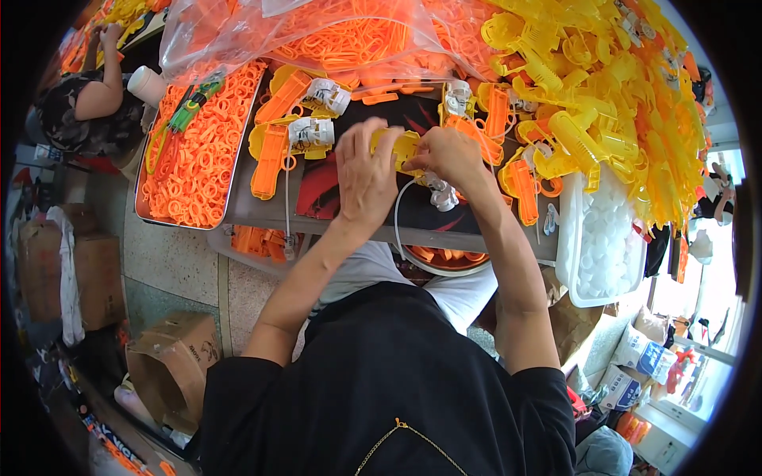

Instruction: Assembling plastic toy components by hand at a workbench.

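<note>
In the middle of the bench edge lies a curved yellow plastic shell (406,146), partly hidden by my hands. My left hand (367,170) is at its left end, thumb and fingers around the shell. My right hand (454,161) is closed in a pinch at the shell's right end; its fingertips are partly hidden. Just below that hand is a white plastic mechanism (441,195), with a thin white tube (398,208) curving down from it. Similar part-built units, yellow shells with orange handles (271,163) and white mechanisms, lie on both sides.
An orange-ring tray (138,194) stands left, green-handled pliers (186,116) on top. Yellow shells (583,143) heap at right above a tub (568,266) of white caps. Clear bags (226,36) cover orange parts behind. A bucket (444,268) is below the bench; another person (95,107) sits far left.
</note>
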`<state>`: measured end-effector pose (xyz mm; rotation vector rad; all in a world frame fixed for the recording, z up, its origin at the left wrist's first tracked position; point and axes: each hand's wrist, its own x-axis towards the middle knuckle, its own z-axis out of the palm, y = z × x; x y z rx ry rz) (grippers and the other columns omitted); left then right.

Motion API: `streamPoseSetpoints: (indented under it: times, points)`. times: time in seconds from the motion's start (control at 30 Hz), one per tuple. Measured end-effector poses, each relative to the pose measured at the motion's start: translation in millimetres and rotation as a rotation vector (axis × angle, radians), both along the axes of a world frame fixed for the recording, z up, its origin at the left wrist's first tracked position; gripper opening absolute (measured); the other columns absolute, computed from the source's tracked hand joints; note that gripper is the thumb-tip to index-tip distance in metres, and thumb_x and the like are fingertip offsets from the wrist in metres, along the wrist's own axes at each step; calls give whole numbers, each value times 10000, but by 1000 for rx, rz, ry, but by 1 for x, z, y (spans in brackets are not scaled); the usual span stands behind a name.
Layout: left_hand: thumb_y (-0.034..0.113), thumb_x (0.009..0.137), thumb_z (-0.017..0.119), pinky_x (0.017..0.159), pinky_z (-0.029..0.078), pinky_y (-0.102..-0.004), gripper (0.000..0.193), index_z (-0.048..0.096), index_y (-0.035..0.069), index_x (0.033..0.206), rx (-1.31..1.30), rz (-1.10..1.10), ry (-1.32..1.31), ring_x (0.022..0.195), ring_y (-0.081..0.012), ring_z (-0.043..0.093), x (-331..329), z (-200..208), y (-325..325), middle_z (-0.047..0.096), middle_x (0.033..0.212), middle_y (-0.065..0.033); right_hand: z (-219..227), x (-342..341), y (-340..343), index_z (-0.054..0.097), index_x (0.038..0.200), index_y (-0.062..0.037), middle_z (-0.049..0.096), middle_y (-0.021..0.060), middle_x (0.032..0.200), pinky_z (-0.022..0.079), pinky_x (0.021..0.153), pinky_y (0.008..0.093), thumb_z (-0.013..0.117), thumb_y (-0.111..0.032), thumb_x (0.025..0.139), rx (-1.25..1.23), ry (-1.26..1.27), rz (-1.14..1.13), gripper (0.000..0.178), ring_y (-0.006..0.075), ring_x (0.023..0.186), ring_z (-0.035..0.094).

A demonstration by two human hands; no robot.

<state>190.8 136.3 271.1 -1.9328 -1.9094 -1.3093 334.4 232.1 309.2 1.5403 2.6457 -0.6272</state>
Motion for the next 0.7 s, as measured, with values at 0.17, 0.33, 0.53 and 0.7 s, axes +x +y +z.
streamPoseSetpoints:
  times: [0.17,0.33,0.53,0.7]
  points:
    - [86,838,738,833,437,-417,114,687,74,939,-84,-96,-64,931,-284,598,-6,-21,-7,649,898,-72,6,20,-2,736,860,-2,715,138,773,517,650,417,799,-393,816,-125,247,130,398,302,680,687]
    - [137,817,767,815,427,-409,115,666,88,842,-138,-118,-52,900,-270,601,-4,-16,0,639,830,-45,38,92,-46,706,1039,-17,681,125,929,498,812,409,791,-191,827,241,329,-115,287,297,894,646]
    - [135,810,775,822,424,-411,153,638,77,842,-187,-66,13,877,-263,601,5,-19,6,642,864,-40,-1,131,-66,673,1138,-63,570,94,1175,389,972,452,830,-196,730,408,-87,-10,456,302,1156,510]
    - [289,776,839,955,426,-425,527,633,82,1215,-49,-289,-171,1070,-313,588,7,3,-6,632,1084,-110,4,138,-63,632,1052,-39,531,130,1184,384,994,461,813,-207,760,353,186,-34,383,326,1163,497]
